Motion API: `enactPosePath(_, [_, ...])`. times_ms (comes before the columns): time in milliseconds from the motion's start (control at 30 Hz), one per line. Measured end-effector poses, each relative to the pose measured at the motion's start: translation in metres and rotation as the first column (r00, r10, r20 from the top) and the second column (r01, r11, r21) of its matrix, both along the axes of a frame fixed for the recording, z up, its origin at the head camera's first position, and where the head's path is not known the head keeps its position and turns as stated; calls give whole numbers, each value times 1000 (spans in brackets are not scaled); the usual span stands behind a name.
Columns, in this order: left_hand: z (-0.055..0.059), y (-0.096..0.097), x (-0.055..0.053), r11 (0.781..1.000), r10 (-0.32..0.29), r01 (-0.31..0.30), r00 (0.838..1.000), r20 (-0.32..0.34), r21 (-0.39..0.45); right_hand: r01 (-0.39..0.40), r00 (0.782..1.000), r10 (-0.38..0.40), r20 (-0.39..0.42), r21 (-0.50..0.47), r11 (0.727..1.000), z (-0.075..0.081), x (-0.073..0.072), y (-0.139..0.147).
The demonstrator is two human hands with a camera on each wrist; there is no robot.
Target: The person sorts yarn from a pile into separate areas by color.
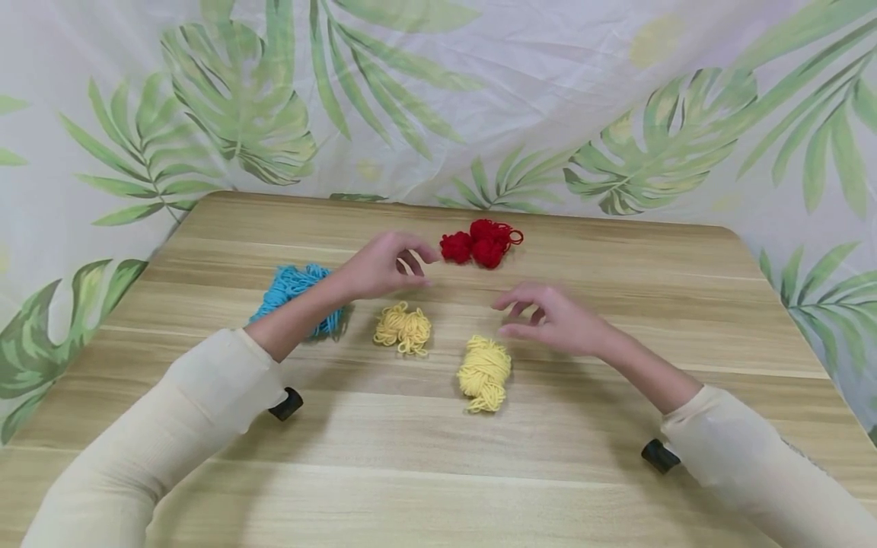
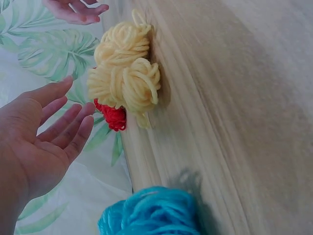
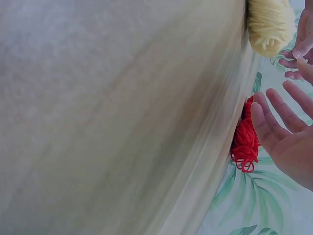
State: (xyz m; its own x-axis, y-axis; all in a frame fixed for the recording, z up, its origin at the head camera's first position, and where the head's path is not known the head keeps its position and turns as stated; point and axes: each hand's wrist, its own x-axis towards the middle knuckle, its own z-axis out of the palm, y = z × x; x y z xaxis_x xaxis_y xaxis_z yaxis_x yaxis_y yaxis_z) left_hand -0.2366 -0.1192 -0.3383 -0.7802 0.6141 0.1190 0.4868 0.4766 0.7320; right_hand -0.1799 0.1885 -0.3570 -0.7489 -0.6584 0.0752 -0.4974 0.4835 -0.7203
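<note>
In the head view the left hand [image 1: 387,266] hovers over the table between the blue yarn and the red yarn, its fingers loosely bent and holding nothing. Its forearm partly covers the blue yarn bundle [image 1: 291,289]. The right hand [image 1: 551,316] is above the table, up and right of a light yellow yarn skein [image 1: 484,373], also with relaxed fingers and nothing in them. A second yellow yarn bundle [image 1: 403,329] lies left of that skein. Farther back sits the red yarn [image 1: 482,243] in a lumpy cluster, just beyond the left fingertips.
The yarn lies on a wood-grain table [image 1: 411,487]. Behind its far edge hangs a white cloth [image 1: 534,91] with green leaf prints. A black piece sticks out beside each sleeve, one [image 1: 286,404] at the left and one [image 1: 661,456] at the right.
</note>
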Motion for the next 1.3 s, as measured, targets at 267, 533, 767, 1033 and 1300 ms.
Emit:
enactPosePath(267, [-4, -4, 5, 1000, -8, 9, 1000, 29, -14, -52, 996, 50, 70, 23, 998, -1, 8, -3])
enactPosePath(533, [-7, -8, 12, 999, 11, -10, 999, 43, -30, -120, 989, 115, 97, 46, 992, 0, 15, -9])
enactPosePath(767, [-9, -12, 15, 999, 20, -18, 999, 50, -37, -160, 985, 156, 73, 57, 985, -5, 18, -13])
enactPosePath(1033, [-10, -17, 19, 1000, 3, -1, 999, 43, -30, -143, 990, 142, 24, 93, 985, -9, 21, -17])
enactPosePath(1300, [-11, -20, 23, 999, 10, -8, 999, 43, -51, -131, 991, 127, 51, 72, 989, -11, 21, -16])
